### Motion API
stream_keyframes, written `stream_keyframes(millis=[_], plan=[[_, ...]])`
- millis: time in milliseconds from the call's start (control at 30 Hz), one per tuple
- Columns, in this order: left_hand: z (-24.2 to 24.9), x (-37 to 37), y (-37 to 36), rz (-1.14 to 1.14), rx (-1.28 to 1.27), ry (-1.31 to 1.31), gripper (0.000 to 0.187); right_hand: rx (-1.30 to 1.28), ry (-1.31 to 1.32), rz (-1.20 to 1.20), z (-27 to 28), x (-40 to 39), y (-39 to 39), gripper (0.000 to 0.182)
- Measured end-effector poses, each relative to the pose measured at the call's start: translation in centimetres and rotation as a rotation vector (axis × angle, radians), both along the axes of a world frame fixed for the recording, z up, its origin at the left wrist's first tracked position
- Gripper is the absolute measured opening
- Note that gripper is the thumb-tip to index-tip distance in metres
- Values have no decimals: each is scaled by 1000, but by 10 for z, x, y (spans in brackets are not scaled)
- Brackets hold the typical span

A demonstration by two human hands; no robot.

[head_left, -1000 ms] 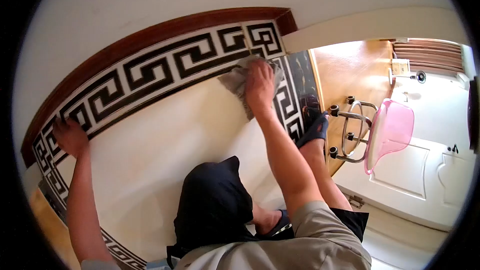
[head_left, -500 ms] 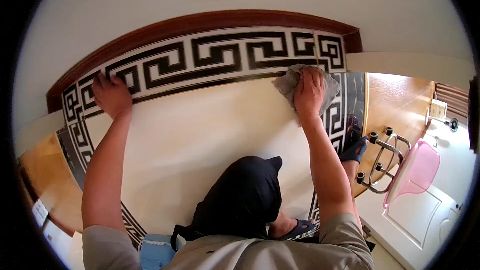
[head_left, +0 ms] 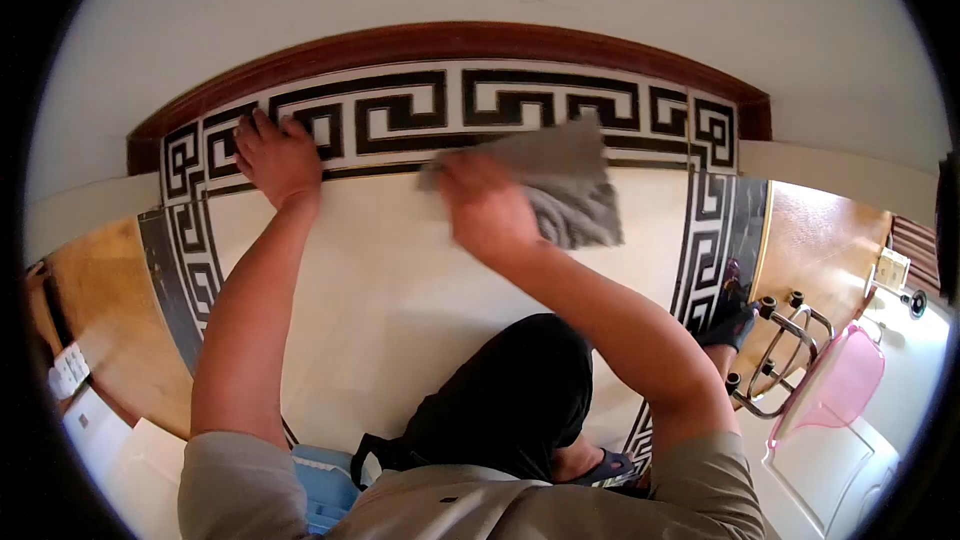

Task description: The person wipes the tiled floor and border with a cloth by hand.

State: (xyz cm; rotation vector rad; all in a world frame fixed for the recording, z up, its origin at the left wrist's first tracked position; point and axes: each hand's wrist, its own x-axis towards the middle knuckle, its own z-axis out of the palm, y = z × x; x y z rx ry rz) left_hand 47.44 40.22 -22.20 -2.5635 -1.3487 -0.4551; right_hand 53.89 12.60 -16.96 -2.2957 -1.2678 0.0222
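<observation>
A grey cloth (head_left: 575,185) lies under my right hand (head_left: 485,205), which grips its left part. The hand is smeared by motion, and the cloth trails off to its right over the floor tiles. Beneath it is the edge between the cream tile (head_left: 400,250) and the patterned border (head_left: 395,120) of black and white key shapes. My left hand (head_left: 280,155) rests on that border further left, its fingers spread and nothing in them.
Dark red skirting (head_left: 470,38) runs along the wall behind the border. At right, a pink-backed chair (head_left: 835,380) with metal legs lies near a white door (head_left: 835,475). A blue box (head_left: 328,475) stands beside my body. My bent knee (head_left: 515,370) juts over the tile.
My right hand has swept left along the border with the cloth, which now spreads out behind it. The view has shifted a little; my left hand stays on the border.
</observation>
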Motion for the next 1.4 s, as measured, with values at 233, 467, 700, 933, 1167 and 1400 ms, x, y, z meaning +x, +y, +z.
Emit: stream_keyframes(millis=[233, 467, 700, 933, 1167, 1400], plan=[[-3, 0, 3, 10, 3, 103, 51, -34, 18, 35, 1, 5, -2, 27], [-12, -4, 7, -35, 63, 32, 49, 2, -161, -169, -1, 70, -151, 27], [-6, -3, 5, -6, 61, 72, 49, 29, -240, -363, -23, 57, -152, 39], [-17, -5, 14, -23, 81, 68, 49, 72, -107, -189, -8, 30, -85, 38], [-14, -6, 14, -43, 58, 46, 50, -6, -273, -450, -17, 69, -165, 30], [-13, -3, 12, 0, 59, 81, 50, 112, -159, -310, -16, 29, -83, 34]])
